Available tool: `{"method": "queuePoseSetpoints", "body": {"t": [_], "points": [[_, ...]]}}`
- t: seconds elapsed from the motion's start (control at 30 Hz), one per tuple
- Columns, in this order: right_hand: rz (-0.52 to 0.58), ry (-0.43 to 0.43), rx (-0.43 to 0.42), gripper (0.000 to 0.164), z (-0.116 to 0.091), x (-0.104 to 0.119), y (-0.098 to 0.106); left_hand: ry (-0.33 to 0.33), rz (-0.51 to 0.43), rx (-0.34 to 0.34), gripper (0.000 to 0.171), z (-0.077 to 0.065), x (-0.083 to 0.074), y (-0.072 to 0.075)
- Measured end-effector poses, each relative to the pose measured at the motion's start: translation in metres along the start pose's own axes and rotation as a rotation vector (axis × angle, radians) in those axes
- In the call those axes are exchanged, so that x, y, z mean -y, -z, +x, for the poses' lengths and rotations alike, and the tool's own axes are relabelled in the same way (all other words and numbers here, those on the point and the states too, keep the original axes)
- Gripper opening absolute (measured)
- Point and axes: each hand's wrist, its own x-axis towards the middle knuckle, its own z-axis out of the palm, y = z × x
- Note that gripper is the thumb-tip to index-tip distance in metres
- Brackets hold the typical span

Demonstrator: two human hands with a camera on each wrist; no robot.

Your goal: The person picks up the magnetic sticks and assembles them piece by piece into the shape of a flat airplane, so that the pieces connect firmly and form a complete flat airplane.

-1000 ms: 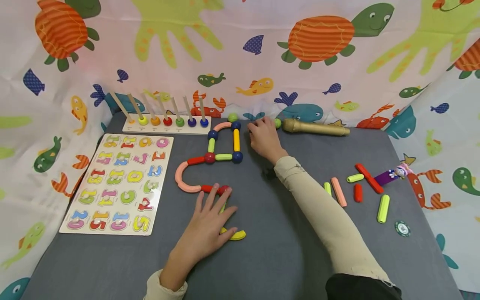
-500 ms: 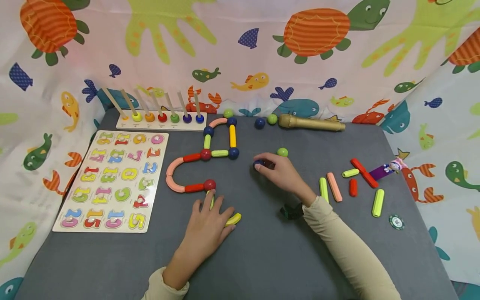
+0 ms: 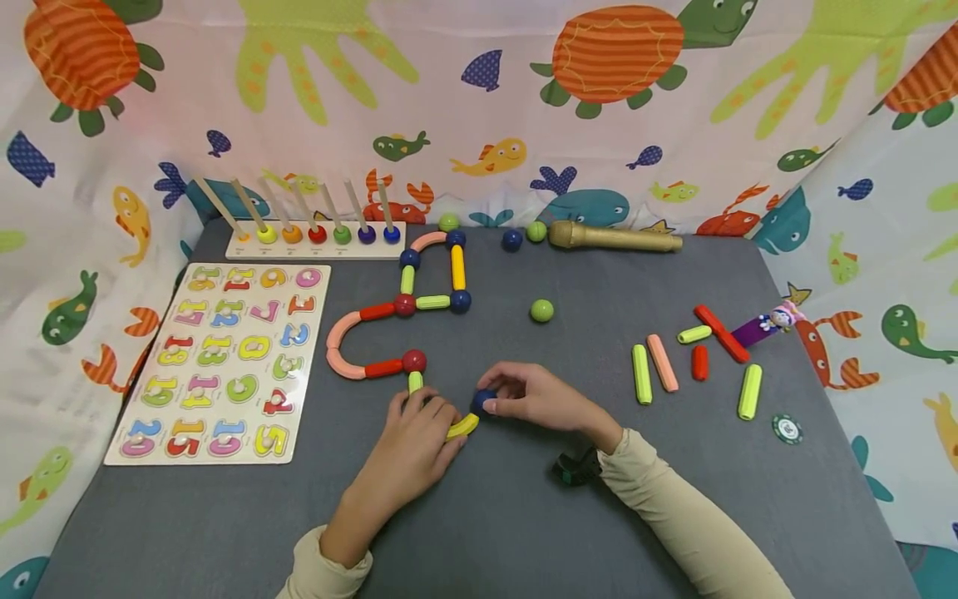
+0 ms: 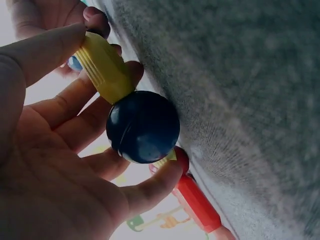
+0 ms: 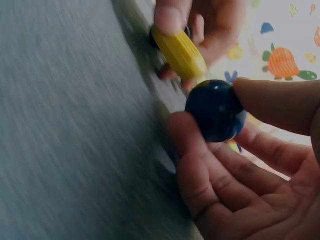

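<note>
My right hand (image 3: 550, 401) pinches a dark blue ball (image 5: 215, 110) between thumb and fingers. The ball is at the free end of a yellow curved rod (image 3: 462, 427); whether they touch, I cannot tell. Around that rod my left hand (image 3: 415, 441) has its thumb and fingers, as the left wrist view shows. Another dark blue ball (image 4: 143, 127) joins the rod's other end, hidden under the left hand in the head view. From there a light green rod (image 3: 415, 382) leads to a red ball (image 3: 414, 360) on the chain of rods and balls (image 3: 344, 333).
Loose rods (image 3: 662, 363) lie at the right, near a purple doll-topped piece (image 3: 756, 331) and a poker chip (image 3: 787, 428). A green ball (image 3: 541, 310) sits mid-table. Behind are a gold microphone (image 3: 614, 238) and a peg stacker (image 3: 314, 241); a number puzzle (image 3: 217, 362) lies left.
My right hand has come from the back of the table with the blue ball, down and left to the yellow rod. A green ball now sits mid-table. The left hand stays nearly in place.
</note>
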Motion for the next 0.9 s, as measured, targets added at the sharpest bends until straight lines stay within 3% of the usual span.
{"method": "queuePoseSetpoints", "body": {"t": [0.17, 0.3, 0.4, 0.53, 0.63, 0.7, 0.8, 0.9], "points": [[0.023, -0.005, 0.038, 0.025, 0.0, 0.001, -0.005, -0.011, 0.0, 0.007, 0.024, 0.0, -0.001, -0.001], [-0.048, -0.017, 0.001, 0.026, -0.006, 0.004, 0.003, 0.009, -0.015, 0.04, 0.025, 0.0, -0.003, -0.001], [-0.168, -0.013, -0.107, 0.026, -0.019, 0.003, 0.019, 0.02, -0.019, 0.059, 0.025, 0.001, -0.004, -0.001], [-0.468, -0.023, -0.361, 0.018, -0.046, -0.003, 0.05, 0.008, -0.004, 0.056, 0.024, 0.0, -0.004, -0.001], [-0.744, -0.153, -0.539, 0.01, -0.069, -0.007, 0.073, -0.002, 0.013, 0.045, 0.024, -0.001, -0.004, -0.001], [-0.841, -0.278, -0.598, 0.016, -0.083, -0.01, 0.084, 0.001, 0.019, 0.045, 0.027, -0.001, -0.004, 0.0], [-0.887, -0.441, -0.614, 0.028, -0.096, -0.013, 0.088, 0.01, 0.028, 0.048, 0.031, 0.0, -0.004, -0.001], [-0.908, -0.488, -0.631, 0.03, -0.1, -0.014, 0.085, 0.022, 0.038, 0.055, 0.033, 0.001, -0.005, -0.002]]}}
